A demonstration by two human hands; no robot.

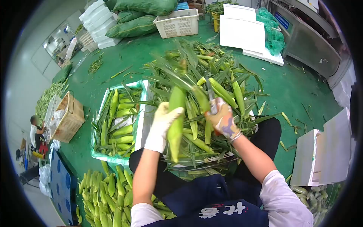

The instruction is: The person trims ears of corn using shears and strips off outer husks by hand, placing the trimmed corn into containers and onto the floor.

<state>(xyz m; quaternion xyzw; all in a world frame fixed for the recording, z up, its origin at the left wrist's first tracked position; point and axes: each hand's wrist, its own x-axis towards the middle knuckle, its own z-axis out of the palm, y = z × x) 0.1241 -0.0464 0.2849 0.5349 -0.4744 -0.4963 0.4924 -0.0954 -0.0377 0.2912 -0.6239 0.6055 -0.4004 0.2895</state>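
Fingers of the left hand [163,123], in a pale glove, grasp a smooth, tapering green ear of corn [176,125], just right of the foam box [140,125]. The right hand [223,119], in a patterned glove, clenches a metal-bladed tool [210,91], its forearm angled inward. Ribbon-like husks [193,62] heap beyond both hands; husked ears [109,193] lie nearer the wearer than the box. White characters mark the dark apron [211,204]; a blue label [281,20], far right of the box, is too small to read.
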